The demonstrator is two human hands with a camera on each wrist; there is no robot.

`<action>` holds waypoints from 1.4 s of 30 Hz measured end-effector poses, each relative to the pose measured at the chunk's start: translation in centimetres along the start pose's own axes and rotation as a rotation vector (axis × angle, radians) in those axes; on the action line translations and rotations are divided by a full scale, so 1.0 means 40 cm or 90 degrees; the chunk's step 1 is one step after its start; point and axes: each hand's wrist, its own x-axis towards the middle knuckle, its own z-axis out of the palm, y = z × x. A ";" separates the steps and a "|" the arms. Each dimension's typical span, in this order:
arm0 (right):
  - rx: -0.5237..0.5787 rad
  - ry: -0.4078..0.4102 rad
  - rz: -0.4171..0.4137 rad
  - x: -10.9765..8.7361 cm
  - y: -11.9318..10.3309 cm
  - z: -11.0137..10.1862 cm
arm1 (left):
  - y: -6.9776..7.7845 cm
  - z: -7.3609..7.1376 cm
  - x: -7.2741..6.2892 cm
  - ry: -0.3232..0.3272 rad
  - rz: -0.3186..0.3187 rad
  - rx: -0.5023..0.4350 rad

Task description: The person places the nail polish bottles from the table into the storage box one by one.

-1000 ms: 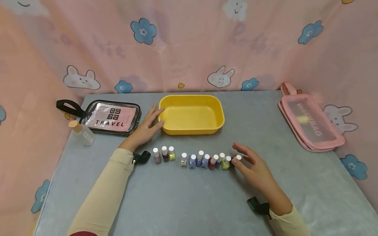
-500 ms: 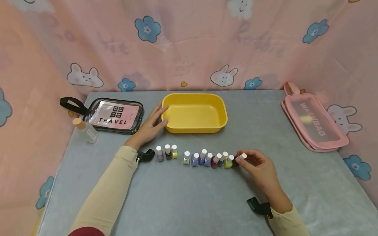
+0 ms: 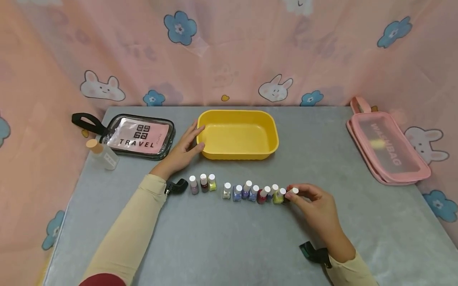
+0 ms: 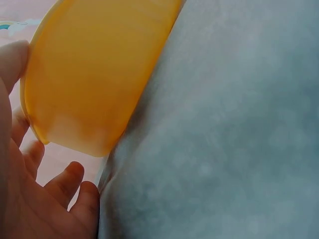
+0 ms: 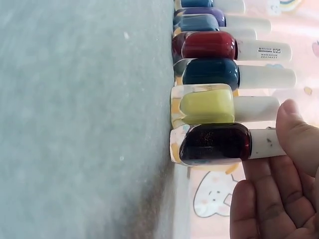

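Note:
My right hand (image 3: 318, 206) pinches the white cap of a dark red, almost black nail polish bottle (image 5: 214, 143) between thumb and fingers. That bottle stands upright on the table at the right end of a row, beside a yellow-green nail polish bottle (image 5: 207, 105). Further along come a dark blue bottle (image 5: 210, 74), a red bottle (image 5: 209, 46) and several blue and purple ones. My left hand (image 3: 180, 153) rests with spread fingers against the left end of a yellow tray (image 3: 237, 156); its fingertips touch the rim.
Three bottles, with a grey-purple one (image 3: 194, 187) leftmost, stand apart from the row. A clear black-edged travel pouch (image 3: 139, 137) and a frosted bottle with a tan cap (image 3: 107, 158) lie at the left. A pink wash bag (image 3: 388, 147) lies at the right. Patterned curtains surround the table.
My right hand has closed its fingers onto the cap of the dark bottle at the row's end. The left hand stays at the tray. The head view has shifted slightly.

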 end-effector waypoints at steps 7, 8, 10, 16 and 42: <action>-0.043 -0.012 0.005 0.005 -0.016 -0.012 | 0.004 -0.001 0.001 0.002 0.006 0.004; -0.058 -0.012 0.000 0.008 -0.021 -0.017 | 0.003 -0.002 0.001 0.001 0.006 0.006; -0.087 -0.008 -0.013 0.019 -0.039 -0.033 | 0.003 -0.002 0.003 -0.002 0.004 0.010; -0.115 -0.017 -0.071 0.146 -0.166 -0.065 | 0.000 -0.013 0.009 -0.006 0.001 0.009; -0.127 -0.367 -0.098 0.442 -0.276 0.369 | -0.009 -0.009 0.007 -0.022 -0.019 0.010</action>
